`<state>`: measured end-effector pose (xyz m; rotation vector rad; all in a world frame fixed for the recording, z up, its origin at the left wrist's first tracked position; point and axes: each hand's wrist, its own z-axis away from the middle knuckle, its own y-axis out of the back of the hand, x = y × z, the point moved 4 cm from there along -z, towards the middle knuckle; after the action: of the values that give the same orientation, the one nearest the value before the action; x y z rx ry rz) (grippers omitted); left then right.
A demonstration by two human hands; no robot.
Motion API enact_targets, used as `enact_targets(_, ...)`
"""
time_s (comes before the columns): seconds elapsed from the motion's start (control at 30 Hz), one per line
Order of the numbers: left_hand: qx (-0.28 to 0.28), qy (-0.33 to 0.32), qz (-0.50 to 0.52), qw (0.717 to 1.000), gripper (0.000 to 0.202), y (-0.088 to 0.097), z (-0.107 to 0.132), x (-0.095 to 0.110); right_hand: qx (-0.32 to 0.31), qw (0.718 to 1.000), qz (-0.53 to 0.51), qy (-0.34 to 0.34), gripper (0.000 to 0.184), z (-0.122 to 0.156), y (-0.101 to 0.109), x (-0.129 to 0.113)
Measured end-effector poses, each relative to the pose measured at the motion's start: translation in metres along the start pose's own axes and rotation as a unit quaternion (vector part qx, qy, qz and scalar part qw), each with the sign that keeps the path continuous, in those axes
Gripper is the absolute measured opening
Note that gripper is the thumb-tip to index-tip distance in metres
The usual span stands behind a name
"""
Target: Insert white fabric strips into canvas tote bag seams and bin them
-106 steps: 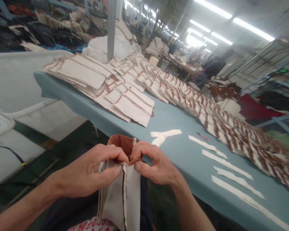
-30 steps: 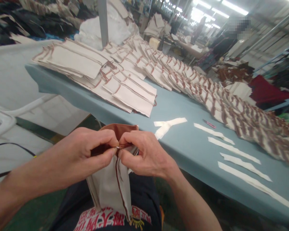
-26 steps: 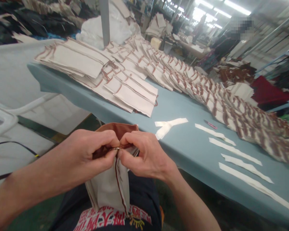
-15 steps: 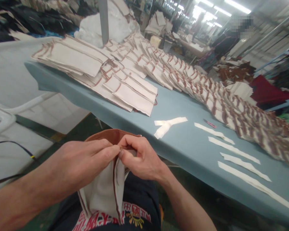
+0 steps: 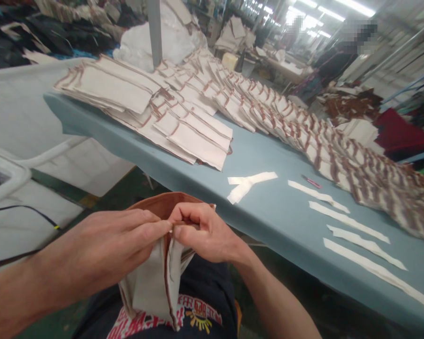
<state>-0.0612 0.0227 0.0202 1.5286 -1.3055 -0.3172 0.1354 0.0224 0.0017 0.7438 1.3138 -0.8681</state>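
The left hand (image 5: 118, 245) had sunk lower, grip unclear, partly hiding the cream pouch (image 5: 147, 287); the right hand (image 5: 205, 234) pinched its near side.

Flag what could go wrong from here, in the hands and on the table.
The cream fabric piece might slip, as the right hand pinches only a little of its edge. The left hand partly hides that spot, so a misalignment could go unnoticed. Bumping the table might slide the overlapping stack of cream pieces, which lies near its front edge.
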Motion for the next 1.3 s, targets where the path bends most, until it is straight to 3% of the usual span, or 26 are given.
enact_targets(0.07,0.014,-0.005,0.013,1.0,0.026,0.008,-0.003,0.007,0.014,0.998,0.042,0.033,0.006,0.004,0.0,-0.009)
enact_targets(0.2,-0.002,0.061,0.077,0.995,0.012,0.02,-0.009,0.005,0.056,0.982,0.142,0.111,0.004,0.014,0.0,-0.026)
enact_targets(0.37,-0.058,0.019,0.097,0.993,0.035,0.015,-0.017,-0.001,0.102,0.958,0.207,0.169,0.005,0.02,-0.003,-0.03)
enact_targets(0.47,-0.064,0.0,0.068,0.996,0.043,0.008,-0.017,-0.004,0.12,0.958,0.206,0.161,0.006,0.021,-0.004,-0.022)
enact_targets(0.63,-0.079,0.028,0.114,0.99,0.032,0.004,-0.016,-0.009,0.135,0.962,0.196,0.137,0.005,0.02,-0.003,-0.011)
enact_targets(0.9,-0.134,0.062,0.113,0.983,0.048,0.001,-0.031,-0.003,0.151,0.919,0.312,0.189,0.008,0.027,-0.001,-0.018)
enact_targets(1.0,-0.128,0.073,0.137,0.979,0.049,-0.004,-0.038,-0.003,0.147,0.909,0.34,0.189,0.008,0.03,0.002,-0.018)
enact_targets(1.07,-0.121,0.083,0.169,0.975,0.049,-0.008,-0.038,-0.006,0.134,0.915,0.333,0.184,0.009,0.029,0.007,-0.018)
enact_targets(1.2,-0.131,0.131,0.218,0.958,0.043,-0.014,-0.028,-0.015,0.055,0.955,0.251,0.15,0.02,0.025,0.023,-0.012)
enact_targets(1.3,-0.088,0.134,0.236,0.958,0.043,-0.006,-0.023,-0.019,0.059,0.962,0.237,0.121,0.036,0.024,0.038,-0.001)
